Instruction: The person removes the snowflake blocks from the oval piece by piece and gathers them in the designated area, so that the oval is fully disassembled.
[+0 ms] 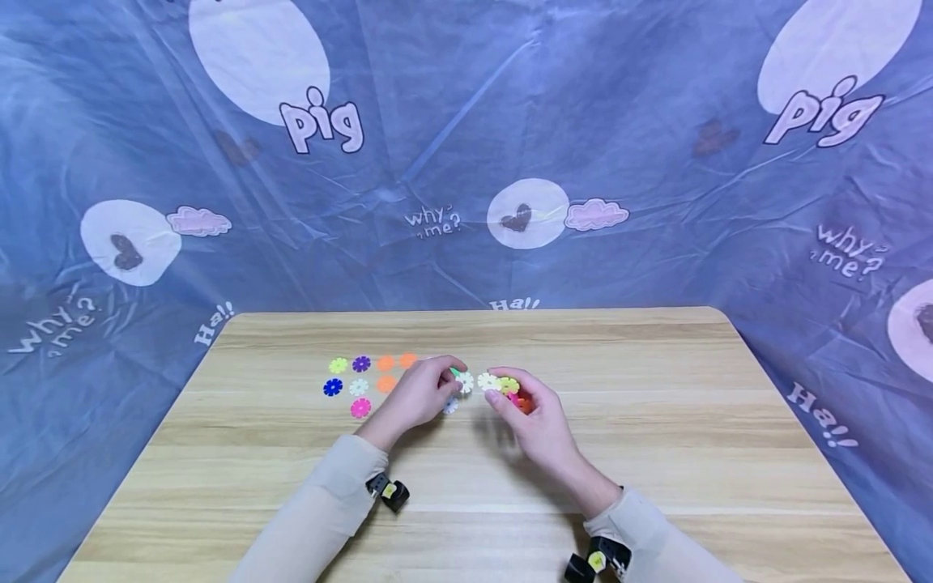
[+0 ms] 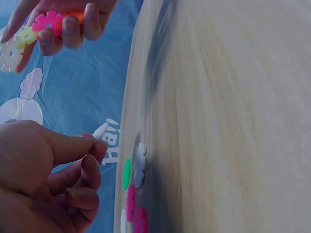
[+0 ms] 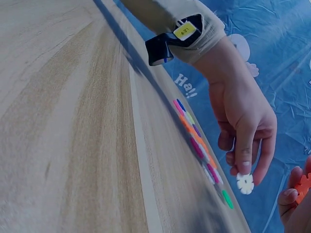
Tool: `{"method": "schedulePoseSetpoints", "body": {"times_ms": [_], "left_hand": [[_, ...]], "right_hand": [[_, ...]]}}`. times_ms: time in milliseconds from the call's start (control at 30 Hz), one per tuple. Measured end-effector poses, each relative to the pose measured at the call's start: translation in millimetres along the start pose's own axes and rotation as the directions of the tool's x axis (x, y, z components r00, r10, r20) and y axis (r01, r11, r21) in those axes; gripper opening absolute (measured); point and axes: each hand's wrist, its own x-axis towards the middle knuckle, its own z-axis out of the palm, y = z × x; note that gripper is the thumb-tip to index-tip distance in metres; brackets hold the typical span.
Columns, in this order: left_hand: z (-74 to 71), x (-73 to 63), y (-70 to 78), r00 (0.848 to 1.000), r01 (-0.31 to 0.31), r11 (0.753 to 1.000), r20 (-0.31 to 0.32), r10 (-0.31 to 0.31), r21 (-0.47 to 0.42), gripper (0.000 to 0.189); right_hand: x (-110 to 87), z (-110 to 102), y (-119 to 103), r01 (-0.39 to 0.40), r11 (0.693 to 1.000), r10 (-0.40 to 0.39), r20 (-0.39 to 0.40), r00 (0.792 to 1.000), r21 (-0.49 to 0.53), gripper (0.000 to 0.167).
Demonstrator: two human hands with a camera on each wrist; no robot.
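Observation:
My left hand [image 1: 419,394] pinches a white snowflake disc [image 3: 245,184] between thumb and finger, held above the table. Facing it, my right hand [image 1: 545,421] holds a short chain of joined snowflake discs. In that chain a whitish disc [image 1: 487,380] points toward the left hand, followed by a yellow one [image 1: 509,385], a pink one [image 2: 47,22] and an orange one [image 3: 303,187]. A small gap separates the two white discs in the head view. The right fingers curl round the pink and orange end.
Loose discs lie on the wooden table [image 1: 466,494] left of and under my left hand, among them a blue one [image 1: 333,387], a purple one [image 1: 361,363], a pink one [image 1: 360,407] and a green one [image 3: 227,199]. A blue printed cloth [image 1: 452,121] hangs round the table.

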Motion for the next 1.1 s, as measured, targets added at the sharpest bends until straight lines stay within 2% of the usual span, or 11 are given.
{"method": "schedulePoseSetpoints", "body": {"times_ms": [400,533,767,933,1100], "left_hand": [[5.8,11.2,-3.3,0.996,0.011,1.0,0.083,-0.012,0.02,0.033],[6.5,13.6,-3.2,0.995,-0.003,0.998,0.095,-0.004,0.071,0.032],[8.4,17.4,-5.2,0.994,-0.069,0.983,0.1,0.052,0.17,0.023],[8.4,17.4,-7.1,0.994,-0.082,0.984,0.087,0.069,0.16,0.021],[3.7,11.5,-7.1,0.996,-0.076,0.996,0.059,0.073,0.051,0.021]], "right_hand": [[-1.0,2,1,0.016,1.0,-0.016,-0.002,1.0,0.003,0.033],[-1.4,3,0,0.006,1.0,-0.006,-0.001,1.0,0.011,0.033],[-2.3,4,1,-0.005,1.0,0.005,-0.002,1.0,0.0,0.032],[-2.6,4,2,-0.001,1.0,0.001,-0.002,1.0,0.003,0.033],[-2.8,3,1,-0.009,1.0,0.009,0.003,1.0,0.005,0.034]]}}
